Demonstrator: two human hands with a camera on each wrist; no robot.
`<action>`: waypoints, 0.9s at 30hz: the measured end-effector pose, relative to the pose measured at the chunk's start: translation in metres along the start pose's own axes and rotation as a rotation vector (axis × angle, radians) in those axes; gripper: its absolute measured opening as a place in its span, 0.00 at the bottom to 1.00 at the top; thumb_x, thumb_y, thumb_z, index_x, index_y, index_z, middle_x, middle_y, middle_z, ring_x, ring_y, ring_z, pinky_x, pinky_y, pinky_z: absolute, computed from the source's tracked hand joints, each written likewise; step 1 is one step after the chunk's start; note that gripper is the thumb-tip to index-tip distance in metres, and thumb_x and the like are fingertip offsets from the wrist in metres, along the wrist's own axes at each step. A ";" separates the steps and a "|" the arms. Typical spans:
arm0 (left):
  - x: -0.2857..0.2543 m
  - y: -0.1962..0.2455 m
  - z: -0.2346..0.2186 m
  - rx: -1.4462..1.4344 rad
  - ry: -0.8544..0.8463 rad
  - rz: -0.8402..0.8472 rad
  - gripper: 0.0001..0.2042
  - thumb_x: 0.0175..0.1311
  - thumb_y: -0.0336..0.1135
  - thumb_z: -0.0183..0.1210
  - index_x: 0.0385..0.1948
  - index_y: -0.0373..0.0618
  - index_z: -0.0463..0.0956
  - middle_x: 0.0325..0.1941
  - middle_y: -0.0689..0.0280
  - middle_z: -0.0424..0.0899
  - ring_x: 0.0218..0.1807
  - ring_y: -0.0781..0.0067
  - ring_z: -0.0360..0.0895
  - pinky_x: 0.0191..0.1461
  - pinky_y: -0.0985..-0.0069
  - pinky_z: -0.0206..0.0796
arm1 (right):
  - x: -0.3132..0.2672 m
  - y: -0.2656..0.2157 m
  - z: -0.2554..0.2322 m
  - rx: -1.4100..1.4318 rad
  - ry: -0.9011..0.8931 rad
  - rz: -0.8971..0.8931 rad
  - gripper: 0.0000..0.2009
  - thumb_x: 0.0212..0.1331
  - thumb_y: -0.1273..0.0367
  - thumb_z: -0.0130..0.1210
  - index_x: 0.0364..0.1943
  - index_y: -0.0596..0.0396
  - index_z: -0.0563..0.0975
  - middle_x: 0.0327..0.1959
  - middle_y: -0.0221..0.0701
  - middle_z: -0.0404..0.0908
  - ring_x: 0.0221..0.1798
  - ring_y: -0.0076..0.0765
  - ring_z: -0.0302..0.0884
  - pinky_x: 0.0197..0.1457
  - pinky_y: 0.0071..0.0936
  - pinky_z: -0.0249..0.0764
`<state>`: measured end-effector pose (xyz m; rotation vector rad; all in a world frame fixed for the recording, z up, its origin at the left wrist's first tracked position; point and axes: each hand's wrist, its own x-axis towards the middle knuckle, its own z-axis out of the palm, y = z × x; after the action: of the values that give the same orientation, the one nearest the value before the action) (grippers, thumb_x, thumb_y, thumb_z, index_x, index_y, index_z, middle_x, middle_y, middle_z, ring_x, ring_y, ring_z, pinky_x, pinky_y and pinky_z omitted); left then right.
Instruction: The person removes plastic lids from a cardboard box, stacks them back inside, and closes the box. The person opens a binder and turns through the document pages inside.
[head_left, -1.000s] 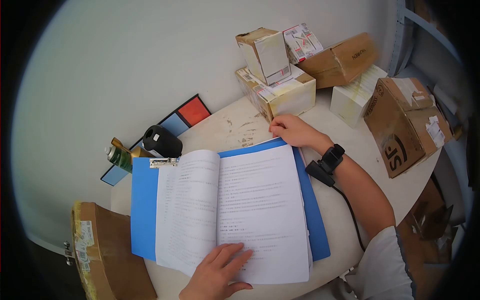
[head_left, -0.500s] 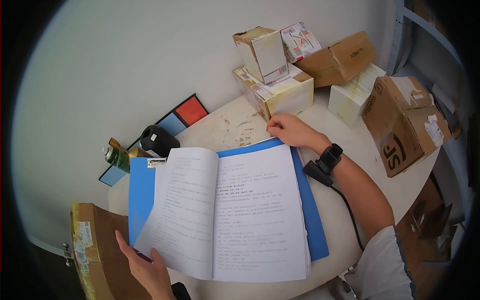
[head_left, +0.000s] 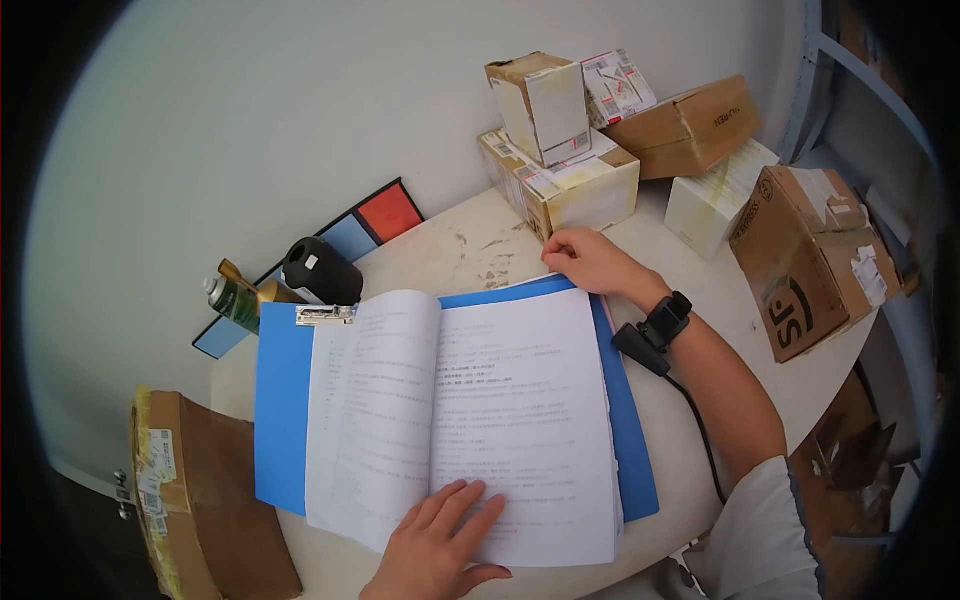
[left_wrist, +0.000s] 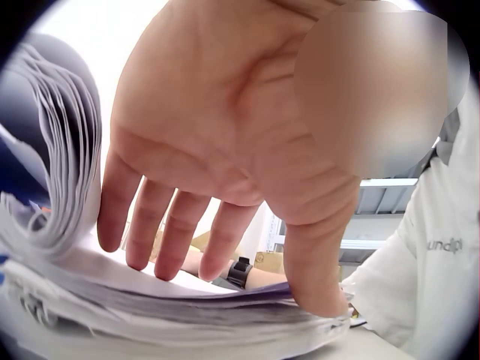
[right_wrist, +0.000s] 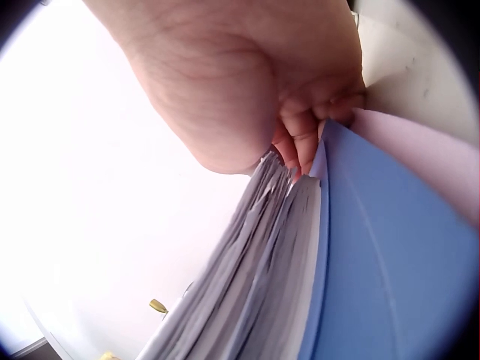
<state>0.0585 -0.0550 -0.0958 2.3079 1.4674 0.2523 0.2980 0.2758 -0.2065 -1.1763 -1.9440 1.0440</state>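
An open stack of printed pages [head_left: 520,430] lies on a blue clipboard folder [head_left: 283,410], its left-hand sheets bulging in a curl by the metal clip [head_left: 326,315]. Flat fingers of my left hand [head_left: 430,545] rest on the lower part of the right page. In the left wrist view, that hand [left_wrist: 225,142] is spread over the paper, thumb near the stack's edge. My right hand [head_left: 597,265] is at the folder's top edge. From the right wrist, its curled fingers [right_wrist: 304,139] grip the top of the folder [right_wrist: 397,247] beside the page edges; the thumb is hidden.
Behind the folder stand a black cylindrical object [head_left: 322,272] and a green bottle [head_left: 232,300]. Stacked parcels [head_left: 590,195] are at the back, an SF carton [head_left: 810,265] at the right. Another carton [head_left: 215,490] stands at the lower left. A cable [head_left: 700,430] runs beside my right forearm.
My left hand has let go of the left sheet's lower corner and moved right onto the right page. The left sheets now curl more. My right hand stays at the top edge.
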 end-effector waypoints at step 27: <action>0.006 0.012 0.011 0.104 0.065 0.086 0.39 0.45 0.41 0.76 0.65 0.41 0.73 0.65 0.48 0.76 0.67 0.39 0.71 0.68 0.52 0.68 | -0.002 -0.003 0.001 -0.037 0.026 -0.028 0.11 0.66 0.67 0.58 0.41 0.62 0.83 0.34 0.36 0.86 0.37 0.33 0.82 0.44 0.29 0.77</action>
<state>0.0746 -0.0560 -0.1009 2.4709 1.4446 0.2837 0.2969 0.2724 -0.2050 -1.1742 -1.9623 0.9777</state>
